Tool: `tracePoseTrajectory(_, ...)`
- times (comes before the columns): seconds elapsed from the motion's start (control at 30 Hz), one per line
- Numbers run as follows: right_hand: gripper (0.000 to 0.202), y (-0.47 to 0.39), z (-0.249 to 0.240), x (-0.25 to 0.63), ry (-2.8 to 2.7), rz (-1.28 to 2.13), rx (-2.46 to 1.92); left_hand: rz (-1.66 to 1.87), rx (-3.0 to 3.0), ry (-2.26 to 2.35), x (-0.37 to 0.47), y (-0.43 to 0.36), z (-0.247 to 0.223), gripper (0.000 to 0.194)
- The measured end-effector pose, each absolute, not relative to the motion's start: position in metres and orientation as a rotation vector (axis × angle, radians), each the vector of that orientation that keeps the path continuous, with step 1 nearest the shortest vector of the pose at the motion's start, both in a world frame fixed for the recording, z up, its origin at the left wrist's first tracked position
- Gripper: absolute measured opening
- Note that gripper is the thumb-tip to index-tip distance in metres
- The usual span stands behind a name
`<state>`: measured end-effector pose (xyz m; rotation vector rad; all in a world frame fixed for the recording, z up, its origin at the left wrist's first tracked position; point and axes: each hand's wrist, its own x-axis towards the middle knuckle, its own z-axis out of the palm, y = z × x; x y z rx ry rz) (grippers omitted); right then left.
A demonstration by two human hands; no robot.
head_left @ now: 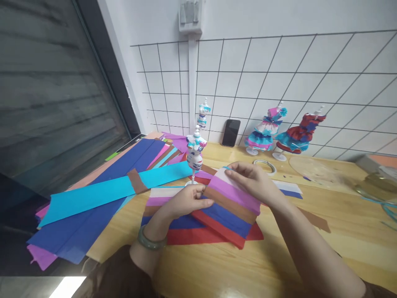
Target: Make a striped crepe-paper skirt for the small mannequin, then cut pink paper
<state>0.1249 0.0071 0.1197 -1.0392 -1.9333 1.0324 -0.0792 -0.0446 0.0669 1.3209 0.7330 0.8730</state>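
Note:
My left hand (186,201) grips the near left edge of a striped crepe paper sheet (231,209), banded white, purple, brown, blue and red. At the sheet's far edge, my right hand (252,180) pinches a thin blue strip (228,168). The sheet is lifted slightly over a second striped sheet (161,196) lying flat on the wooden table (325,252). A small mannequin (195,155) dressed in white, blue and pink paper stands just behind my left hand.
Long crepe paper sheets (102,194) in cyan, dark blue and purple cover the table's left side. Against the wire grid wall stand a phone (231,132) and three dressed mannequins (265,130). A tape roll (265,165) and clear plastic items (375,184) lie to the right.

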Motion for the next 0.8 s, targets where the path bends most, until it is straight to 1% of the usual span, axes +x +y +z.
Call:
tracePoseTrajectory(0.07, 0.029, 0.014, 0.116, 0.124, -1.782, 1.128, -1.060, 0.915, 1.303, 0.774, -0.090, -0.044, 0.071, 0.028)
tracePoseTrajectory(0.2, 0.031, 0.026, 0.101, 0.124, -1.594, 1.247, -1.066, 1.200, 1.193, 1.004, -0.106, -0.038, 0.074, 0.025)
tracePoseTrajectory(0.33, 0.032, 0.027, 0.092, 0.119, -1.569, 1.281, -1.011, 1.477, 1.100, 1.172, -0.114, -0.031, 0.070, 0.025)
tracePoseTrajectory(0.5, 0.035, 0.020, 0.092, 0.107, -1.608, 1.273, -0.997, 1.684, 1.017, 1.207, -0.117, -0.024, 0.065, 0.025)
tracePoseTrajectory(0.6, 0.033, 0.020, 0.088, 0.103, -1.593, 1.289, -0.975, 1.727, 1.089, 1.141, -0.117, -0.021, 0.064, 0.030)
tracePoseTrajectory(0.8, 0.033, 0.029, 0.076, 0.101, -1.463, 1.385, -0.923, 1.650, 1.110, 0.927, -0.115, -0.018, 0.060, 0.022)
